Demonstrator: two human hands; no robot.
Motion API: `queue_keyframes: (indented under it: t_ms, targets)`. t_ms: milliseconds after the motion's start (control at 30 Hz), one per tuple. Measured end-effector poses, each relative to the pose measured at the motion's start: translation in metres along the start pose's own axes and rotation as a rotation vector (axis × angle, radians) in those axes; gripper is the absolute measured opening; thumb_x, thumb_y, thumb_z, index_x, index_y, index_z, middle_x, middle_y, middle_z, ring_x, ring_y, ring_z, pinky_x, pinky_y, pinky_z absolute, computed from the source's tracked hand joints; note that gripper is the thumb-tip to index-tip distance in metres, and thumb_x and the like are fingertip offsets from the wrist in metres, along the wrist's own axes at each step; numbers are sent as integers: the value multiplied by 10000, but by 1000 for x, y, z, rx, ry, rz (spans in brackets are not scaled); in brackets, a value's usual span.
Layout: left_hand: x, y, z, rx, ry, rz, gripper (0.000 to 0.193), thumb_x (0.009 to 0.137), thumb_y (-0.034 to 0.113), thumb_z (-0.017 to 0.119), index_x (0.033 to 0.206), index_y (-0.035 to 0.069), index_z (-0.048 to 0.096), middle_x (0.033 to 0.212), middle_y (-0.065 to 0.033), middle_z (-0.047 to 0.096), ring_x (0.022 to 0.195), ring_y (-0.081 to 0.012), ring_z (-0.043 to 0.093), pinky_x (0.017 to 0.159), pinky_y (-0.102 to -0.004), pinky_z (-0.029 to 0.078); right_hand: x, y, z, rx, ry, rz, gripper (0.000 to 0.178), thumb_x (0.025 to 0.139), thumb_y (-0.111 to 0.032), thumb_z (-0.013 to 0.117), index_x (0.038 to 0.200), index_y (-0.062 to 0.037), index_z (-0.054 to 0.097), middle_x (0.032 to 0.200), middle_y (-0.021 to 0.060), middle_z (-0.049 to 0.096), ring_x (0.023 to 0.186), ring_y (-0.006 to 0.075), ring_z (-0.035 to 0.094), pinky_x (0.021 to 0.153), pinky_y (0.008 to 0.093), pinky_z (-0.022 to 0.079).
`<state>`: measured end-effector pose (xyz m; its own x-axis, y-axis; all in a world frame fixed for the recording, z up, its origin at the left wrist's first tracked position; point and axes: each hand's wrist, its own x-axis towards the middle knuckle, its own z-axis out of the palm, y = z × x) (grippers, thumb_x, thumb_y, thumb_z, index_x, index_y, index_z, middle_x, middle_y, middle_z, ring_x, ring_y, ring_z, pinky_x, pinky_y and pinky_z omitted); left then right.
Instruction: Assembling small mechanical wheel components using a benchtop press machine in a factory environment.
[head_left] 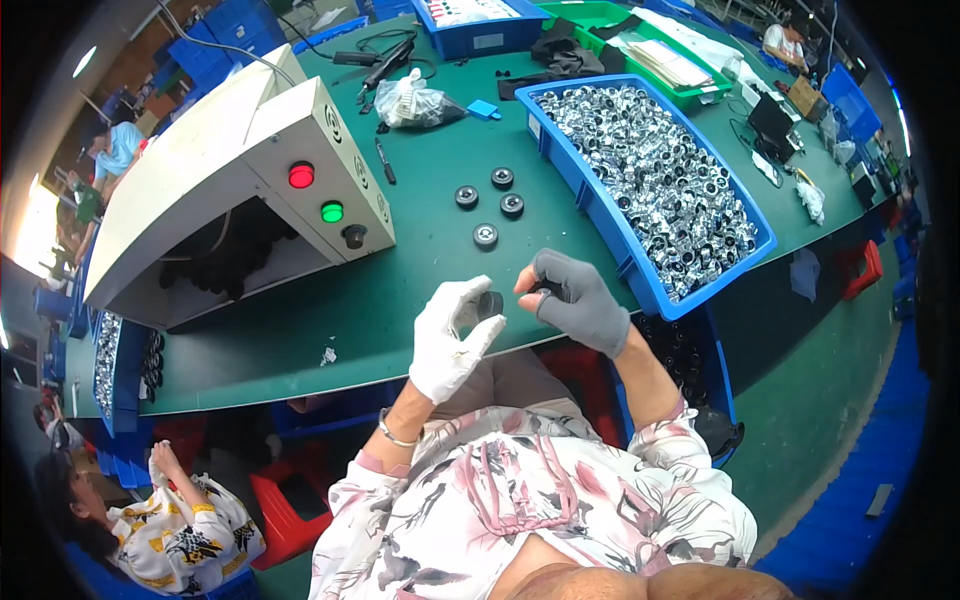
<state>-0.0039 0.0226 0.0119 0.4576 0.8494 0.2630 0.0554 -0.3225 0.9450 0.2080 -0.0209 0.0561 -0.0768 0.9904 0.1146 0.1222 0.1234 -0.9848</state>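
My left hand point(450, 340), in a white glove, curls its thumb and fingers around a small dark round part point(489, 304) above the front of the green table. Close by on the right, my right hand point(580, 305) wears a grey glove with bare fingertips. Its thumb and fingers are bent together around something dark, mostly hidden by the glove. The hands are a little apart. Just beyond them, several black wheel-like round parts point(485, 237) lie on the table point(430, 270). A blue tray point(640, 285) heaped with shiny clear and silver parts point(660, 190) stands beside my right hand.
To the left is a cream machine point(240, 160) with red and green buttons and a dark opening. Farther back lie a pen point(385, 160), a plastic bag point(415, 100) and a green bin point(670, 70). A blue crate point(715, 375) sits below the table's right edge. Another person point(165, 510) sits lower left.
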Motion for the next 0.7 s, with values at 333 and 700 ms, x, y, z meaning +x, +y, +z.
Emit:
queue_keyframes:
  t_ms: [333,700]
  targets:
    - [23,33,-21,396,-245,346,619,734,0,781,1313,12,562,1066,-149,610,855,-289,660,750,-350,548,14,-2,4,-524,-282,-306,121,836,-26,702,905,-22,603,907,97,575,756,290,609,671,374,473]
    - [4,5,-10,-75,-106,-107,316,879,10,728,1173,-40,624,1063,-109,651,857,-162,663,793,-296,566,12,12,4,189,-204,424,158,889,-64,660,1028,4,632,874,30,609,785,106,568,694,265,466]
